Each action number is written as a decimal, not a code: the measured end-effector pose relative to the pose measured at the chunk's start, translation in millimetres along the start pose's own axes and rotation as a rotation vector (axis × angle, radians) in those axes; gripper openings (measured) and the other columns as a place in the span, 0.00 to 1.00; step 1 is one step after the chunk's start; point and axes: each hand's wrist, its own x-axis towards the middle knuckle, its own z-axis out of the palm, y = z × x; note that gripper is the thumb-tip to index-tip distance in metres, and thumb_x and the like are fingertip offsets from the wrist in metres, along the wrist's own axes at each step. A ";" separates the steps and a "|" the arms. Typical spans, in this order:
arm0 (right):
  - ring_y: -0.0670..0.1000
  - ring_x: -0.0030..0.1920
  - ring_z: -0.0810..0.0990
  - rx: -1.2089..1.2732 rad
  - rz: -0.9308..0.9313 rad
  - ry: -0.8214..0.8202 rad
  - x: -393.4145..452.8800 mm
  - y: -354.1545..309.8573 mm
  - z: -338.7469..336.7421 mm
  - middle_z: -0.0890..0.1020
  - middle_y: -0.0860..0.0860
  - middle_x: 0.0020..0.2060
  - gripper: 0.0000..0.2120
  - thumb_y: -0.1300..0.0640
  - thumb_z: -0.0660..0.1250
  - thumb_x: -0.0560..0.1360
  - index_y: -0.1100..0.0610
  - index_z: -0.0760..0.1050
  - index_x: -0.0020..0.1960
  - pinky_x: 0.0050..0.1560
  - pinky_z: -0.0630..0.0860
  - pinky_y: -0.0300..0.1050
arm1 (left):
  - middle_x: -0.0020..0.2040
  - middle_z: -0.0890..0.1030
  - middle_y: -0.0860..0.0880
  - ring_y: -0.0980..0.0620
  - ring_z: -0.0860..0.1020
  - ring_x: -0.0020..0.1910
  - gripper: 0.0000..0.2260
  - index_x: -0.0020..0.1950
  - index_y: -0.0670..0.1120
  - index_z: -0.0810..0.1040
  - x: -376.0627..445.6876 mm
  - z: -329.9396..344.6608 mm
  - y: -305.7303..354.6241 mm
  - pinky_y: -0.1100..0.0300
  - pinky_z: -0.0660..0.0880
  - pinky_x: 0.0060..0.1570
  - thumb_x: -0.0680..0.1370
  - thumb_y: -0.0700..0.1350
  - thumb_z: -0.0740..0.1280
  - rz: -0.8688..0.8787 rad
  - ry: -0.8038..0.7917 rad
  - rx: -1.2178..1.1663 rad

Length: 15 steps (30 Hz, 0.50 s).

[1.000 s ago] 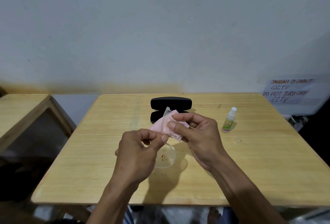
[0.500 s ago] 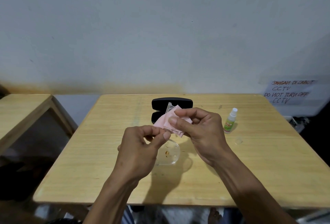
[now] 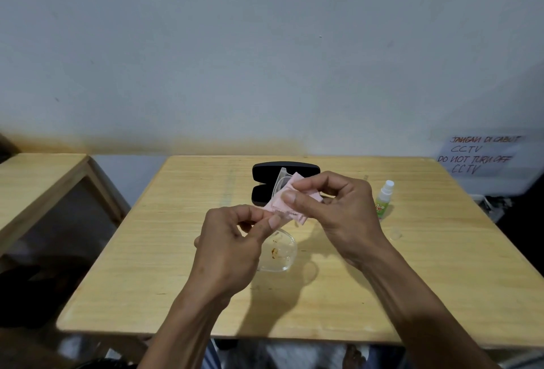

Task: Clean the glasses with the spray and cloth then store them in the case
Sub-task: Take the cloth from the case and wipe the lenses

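Wiping step: right hand (image 3: pixel 338 212) pinches the cloth (image 3: pixel 290 206) over one lens, left hand (image 3: pixel 232 248) grips the glasses (image 3: pixel 279 251). Next, I'd guess, the other lens.

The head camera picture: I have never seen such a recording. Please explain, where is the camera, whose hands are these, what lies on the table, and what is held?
The camera sits on a person's head and looks forward and down, so both hands are that person's own. No robot is here. The right hand pinches a pink cloth around one lens of clear-framed glasses. The left hand holds the glasses near the middle. On the wooden table behind them lies an open black case. To the right stands a small spray bottle, with what looks like its clear cap lying nearby.
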 end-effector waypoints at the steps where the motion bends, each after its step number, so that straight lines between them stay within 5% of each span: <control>1: 0.53 0.34 0.85 -0.005 -0.006 0.011 0.0 -0.2 0.1 0.86 0.51 0.35 0.06 0.63 0.80 0.67 0.59 0.84 0.41 0.44 0.84 0.53 | 0.40 0.87 0.54 0.50 0.83 0.48 0.12 0.40 0.59 0.86 0.4 0.6 -0.1 0.39 0.72 0.63 0.65 0.64 0.71 0.004 -0.003 0.003; 10: 0.57 0.42 0.86 0.027 0.004 -0.002 0.0 4.8 2.4 0.86 0.53 0.40 0.06 0.64 0.79 0.69 0.55 0.84 0.41 0.48 0.83 0.65 | 0.37 0.85 0.57 0.52 0.78 0.41 0.06 0.38 0.59 0.86 1.4 0.9 0.9 0.36 0.70 0.62 0.69 0.59 0.72 0.042 0.010 0.019; 15: 0.49 0.38 0.86 0.041 0.023 0.004 -1.3 3.9 -0.6 0.87 0.49 0.37 0.06 0.66 0.78 0.69 0.58 0.84 0.43 0.41 0.84 0.50 | 0.34 0.83 0.60 0.55 0.76 0.38 0.04 0.37 0.60 0.85 -0.5 0.4 1.4 0.34 0.68 0.63 0.71 0.56 0.74 0.042 0.029 0.036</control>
